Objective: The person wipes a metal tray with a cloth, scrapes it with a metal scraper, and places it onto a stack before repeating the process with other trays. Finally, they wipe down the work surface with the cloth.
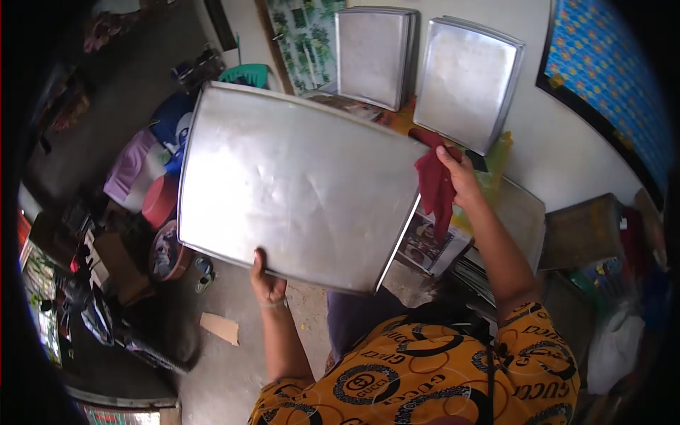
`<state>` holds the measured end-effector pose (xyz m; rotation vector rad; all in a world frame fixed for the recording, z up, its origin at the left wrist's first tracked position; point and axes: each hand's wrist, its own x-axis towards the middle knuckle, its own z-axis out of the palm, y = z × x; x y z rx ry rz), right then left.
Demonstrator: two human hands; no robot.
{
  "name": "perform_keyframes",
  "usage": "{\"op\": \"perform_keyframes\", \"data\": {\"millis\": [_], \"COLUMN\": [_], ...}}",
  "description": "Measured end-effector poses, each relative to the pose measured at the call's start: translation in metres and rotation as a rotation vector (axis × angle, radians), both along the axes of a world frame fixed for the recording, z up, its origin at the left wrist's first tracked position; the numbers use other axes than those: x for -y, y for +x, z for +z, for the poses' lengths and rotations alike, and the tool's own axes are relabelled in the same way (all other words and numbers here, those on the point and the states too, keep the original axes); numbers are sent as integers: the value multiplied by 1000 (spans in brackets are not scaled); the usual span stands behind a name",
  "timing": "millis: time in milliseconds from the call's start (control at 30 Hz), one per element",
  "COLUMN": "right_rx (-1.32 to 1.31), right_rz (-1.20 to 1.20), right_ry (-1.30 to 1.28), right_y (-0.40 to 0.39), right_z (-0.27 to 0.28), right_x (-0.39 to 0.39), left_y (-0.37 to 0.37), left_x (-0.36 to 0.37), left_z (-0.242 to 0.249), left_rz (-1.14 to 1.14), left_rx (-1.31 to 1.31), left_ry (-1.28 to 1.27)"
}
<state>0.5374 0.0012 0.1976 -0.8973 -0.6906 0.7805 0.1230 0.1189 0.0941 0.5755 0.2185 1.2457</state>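
Observation:
A large silver metal tray (297,191) is held up in front of me, tilted, with its flat face towards the camera. My left hand (268,283) grips its lower edge, thumb on the face and the other fingers hidden behind. At the tray's upper right corner is my right hand (457,173), closed on a dark red cloth (435,184) that hangs down beside the tray's right edge. Whether the right hand also grips the tray is unclear.
Stacked trays (372,57) and more trays (467,81) lean against the wall behind. Further trays (520,219) lie at the right. Tubs, including a red one (161,200), stand at the left near a motorbike (99,319). Cardboard (219,328) lies on the floor.

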Motion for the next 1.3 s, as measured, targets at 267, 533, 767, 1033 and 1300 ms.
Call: {"op": "perform_keyframes", "data": {"millis": [267, 533, 767, 1033, 1300], "right_rx": [788, 430, 452, 1055, 67], "right_rz": [-587, -779, -927, -515, -515], "right_ry": [-208, -1322, -1462, -1699, -1130], "right_y": [96, 193, 246, 371, 330], "right_z": [-85, -132, -160, -232, -185], "right_x": [-4, 26, -4, -5, 84], "left_y": [-30, -52, -41, -9, -16], "left_x": [40, 92, 110, 150, 167], "left_z": [-47, -55, -70, -88, -81], "left_rz": [125, 325, 311, 284, 7], "left_rx": [-82, -178, -245, -241, -369], "left_ry": [-298, -459, -665, -923, -927]}}
